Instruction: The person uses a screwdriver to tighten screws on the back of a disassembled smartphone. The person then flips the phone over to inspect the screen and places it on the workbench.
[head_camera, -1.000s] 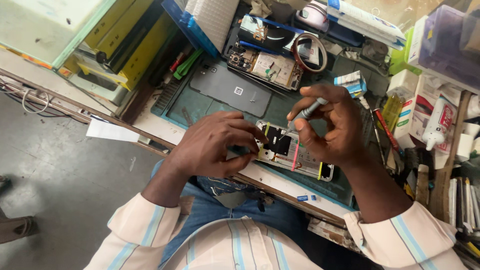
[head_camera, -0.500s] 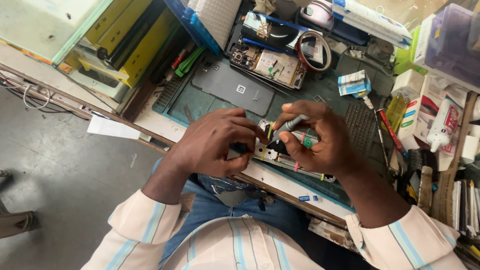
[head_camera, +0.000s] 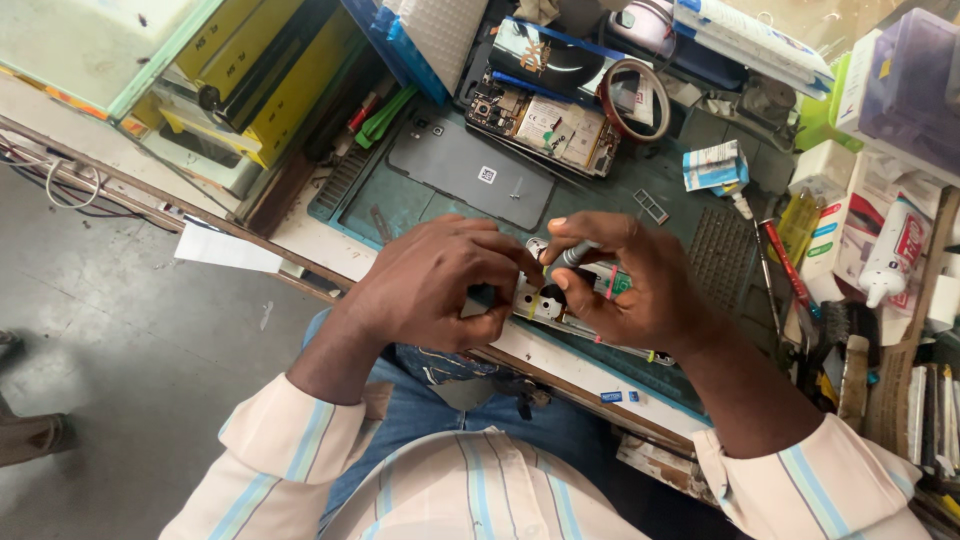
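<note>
— Right hand (head_camera: 640, 285) had its fingers pinched narrow around a slim grey screwdriver (head_camera: 572, 256), held almost like a pen, with the tip angled down toward the opened phone (head_camera: 545, 302). That grip probably gave fine control over a very small screw.

— And the other hand?

— Left hand (head_camera: 435, 290) was curled closed over the phone's near end, thumb and fingers pressing it against the green work mat (head_camera: 600, 190), most likely so it would not twist under the driver. Both hands nearly touched above it, so much of the phone was hidden; only a strip of exposed metal and circuitry showed between them.

— Where did the phone sit?

— At the front edge of the mat, just above the person's lap, close enough that the forearms could brace on the bench edge.

— What lay around it?

— Just beyond the hands, a dark grey back cover (head_camera: 470, 170) lay flat on the mat, seemingly set aside within reach. Farther back, another opened device (head_camera: 545, 125) showed its boards, with a roll of brown tape (head_camera: 635, 100) leaning beside it. To the right were a small blue and white box (head_camera: 712, 165), a red-handled tool (head_camera: 785, 265) and a white glue bottle (head_camera: 890, 250), crowded along the mat's side. Yellow boxes (head_camera: 250, 80) stood stacked at the far left, away from the working area.
</note>
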